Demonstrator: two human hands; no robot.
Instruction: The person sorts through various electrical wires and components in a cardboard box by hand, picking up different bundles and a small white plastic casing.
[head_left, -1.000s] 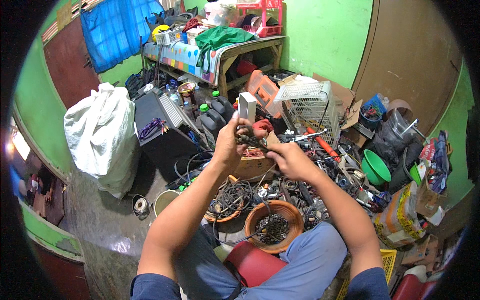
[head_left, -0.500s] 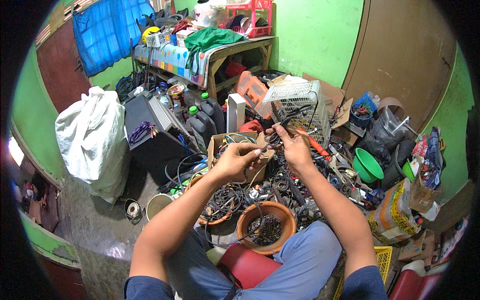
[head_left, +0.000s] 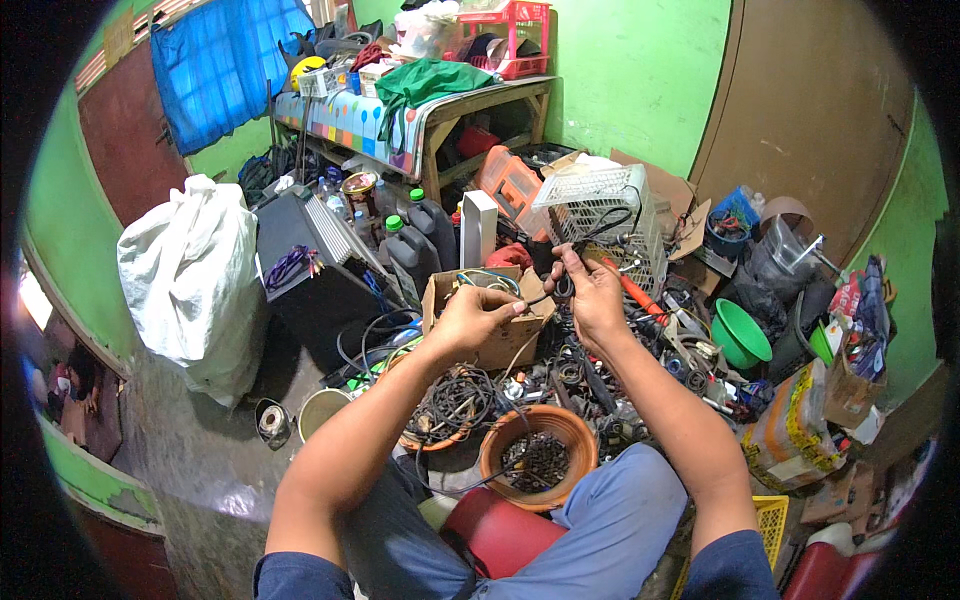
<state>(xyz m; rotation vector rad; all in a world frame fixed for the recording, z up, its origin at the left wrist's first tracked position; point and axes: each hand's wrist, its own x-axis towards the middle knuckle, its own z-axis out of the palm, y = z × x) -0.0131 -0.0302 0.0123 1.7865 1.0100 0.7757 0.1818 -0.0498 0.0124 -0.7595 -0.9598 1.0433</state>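
My left hand (head_left: 473,315) pinches a dark cable (head_left: 537,298) between thumb and fingers, over an open cardboard box (head_left: 515,342) with coloured wires in it. My right hand (head_left: 590,298) is raised slightly higher to the right, closed on the same cable, whose loops stick up above it. Below my hands are a tray of tangled black cables (head_left: 455,400) and an orange bowl of small dark metal parts (head_left: 494,477). Many small parts and tools (head_left: 590,385) lie in a heap beneath my right arm, near an orange-red tool (head_left: 640,293).
A white sack (head_left: 185,280), a black cabinet (head_left: 300,315), jerrycans (head_left: 408,265), a wire basket (head_left: 580,185), a green basin (head_left: 737,335) and a taped carton (head_left: 790,430) surround me. A cluttered table (head_left: 440,108) stands behind. A person (head_left: 85,385) shows through an opening at far left.
My hands have moved apart: the left went down with its palm turned, the right rose and moved right. The bunched cable now stretches between them, loops above my right hand.
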